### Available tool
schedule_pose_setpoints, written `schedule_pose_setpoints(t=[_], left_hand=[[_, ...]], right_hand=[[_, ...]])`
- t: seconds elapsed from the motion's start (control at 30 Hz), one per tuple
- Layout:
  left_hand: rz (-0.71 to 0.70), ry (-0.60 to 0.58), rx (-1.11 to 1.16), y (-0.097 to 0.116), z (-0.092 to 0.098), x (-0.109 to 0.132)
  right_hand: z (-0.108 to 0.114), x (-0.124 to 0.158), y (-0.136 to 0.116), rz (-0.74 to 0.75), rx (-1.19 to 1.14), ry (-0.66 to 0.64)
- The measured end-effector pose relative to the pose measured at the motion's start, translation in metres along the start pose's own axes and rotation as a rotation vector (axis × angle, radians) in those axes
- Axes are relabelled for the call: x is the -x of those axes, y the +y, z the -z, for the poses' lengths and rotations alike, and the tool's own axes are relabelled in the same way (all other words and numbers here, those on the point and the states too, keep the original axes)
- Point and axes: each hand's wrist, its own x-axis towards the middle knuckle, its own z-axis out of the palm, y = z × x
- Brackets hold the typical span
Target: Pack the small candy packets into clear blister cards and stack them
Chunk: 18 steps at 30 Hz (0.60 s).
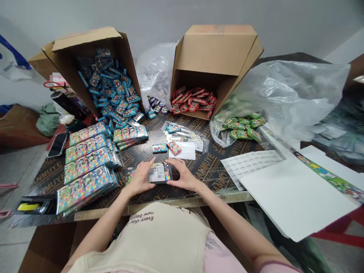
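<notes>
Pinching a small packet (157,173), the left hand (139,179) and right hand (183,175) held its ends with spread fingertips above the table (207,176).

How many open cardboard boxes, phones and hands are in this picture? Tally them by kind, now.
Open cardboard boxes: 2
Phones: 1
Hands, left hand and right hand: 2
Total: 5
</notes>
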Motion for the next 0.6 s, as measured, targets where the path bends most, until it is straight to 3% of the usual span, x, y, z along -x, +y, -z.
schedule_pose_setpoints(t=[0.13, 0.27, 0.3, 0.47, 0.6], left_hand=[[0.080, 0.131, 0.040, 0.003, 0.004, -0.004], [0.094, 0.126, 0.064, 0.005, 0.005, -0.008], [0.106, 0.120, 0.067, 0.004, 0.005, -0.008], [0.127, -0.016, -0.003, -0.004, -0.006, -0.003], [0.097, -0.152, -0.062, -0.007, -0.017, 0.002]], right_hand=[[-0.003, -0.001, -0.005, -0.119, 0.060, 0.185], [-0.010, -0.004, -0.014, -0.062, 0.026, 0.032], [-0.009, -0.007, -0.013, -0.067, 0.022, 0.047], [0.002, -0.028, 0.025, -0.274, 0.179, 0.416], [0.001, -0.038, 0.060, -0.379, 0.311, 0.343]])
